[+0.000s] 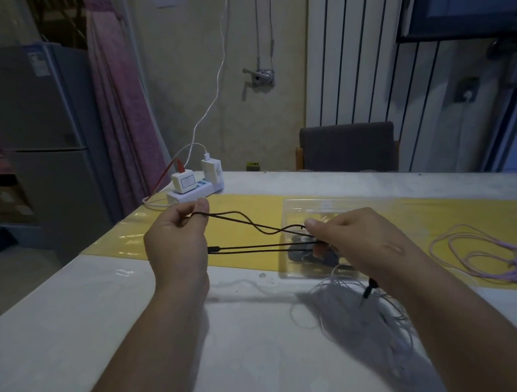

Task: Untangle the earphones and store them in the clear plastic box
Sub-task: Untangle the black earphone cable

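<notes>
Black earphones are stretched between both hands above the table. My left hand pinches a loop of the black cord between thumb and fingers, and two more strands run from its palm side. My right hand grips the other end of the strands, over the clear plastic box. The black plug dangles below my right wrist. Dark items lie inside the box, partly hidden by my right hand. White earphones lie tangled on the table under my right forearm. Purple earphones lie loosely coiled at the right.
A white power strip with two chargers and cables sits at the table's far left corner. A yellow runner crosses the white table. A grey chair stands behind the table, a fridge at the left.
</notes>
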### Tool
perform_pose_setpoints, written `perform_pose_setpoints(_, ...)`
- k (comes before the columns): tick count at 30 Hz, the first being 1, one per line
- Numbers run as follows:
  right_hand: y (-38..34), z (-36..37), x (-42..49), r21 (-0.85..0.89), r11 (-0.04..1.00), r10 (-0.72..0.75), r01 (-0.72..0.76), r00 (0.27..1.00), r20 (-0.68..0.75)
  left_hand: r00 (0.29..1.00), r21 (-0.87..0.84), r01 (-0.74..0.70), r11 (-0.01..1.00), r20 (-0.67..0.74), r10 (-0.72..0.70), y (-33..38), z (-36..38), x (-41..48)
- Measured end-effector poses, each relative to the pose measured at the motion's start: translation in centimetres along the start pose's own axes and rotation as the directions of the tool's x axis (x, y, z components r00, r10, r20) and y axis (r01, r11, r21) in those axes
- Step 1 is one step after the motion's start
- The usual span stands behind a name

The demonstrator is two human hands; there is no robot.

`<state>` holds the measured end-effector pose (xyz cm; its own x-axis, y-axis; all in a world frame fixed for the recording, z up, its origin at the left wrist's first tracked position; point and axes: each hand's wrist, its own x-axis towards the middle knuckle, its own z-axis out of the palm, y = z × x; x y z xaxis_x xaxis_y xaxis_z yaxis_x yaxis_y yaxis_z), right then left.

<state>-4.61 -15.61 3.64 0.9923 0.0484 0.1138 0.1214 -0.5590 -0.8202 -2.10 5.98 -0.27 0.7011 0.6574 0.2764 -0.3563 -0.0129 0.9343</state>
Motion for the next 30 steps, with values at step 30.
perform_pose_setpoints(30, 0.9, 1.5, 0.7, -0.301, 0.948, -0.173, 0.102, 0.96, -0.222, 0.729, -0.51, 0.672, 0.537, 0.584, -0.357, 1.0, -0.4, 0.9)
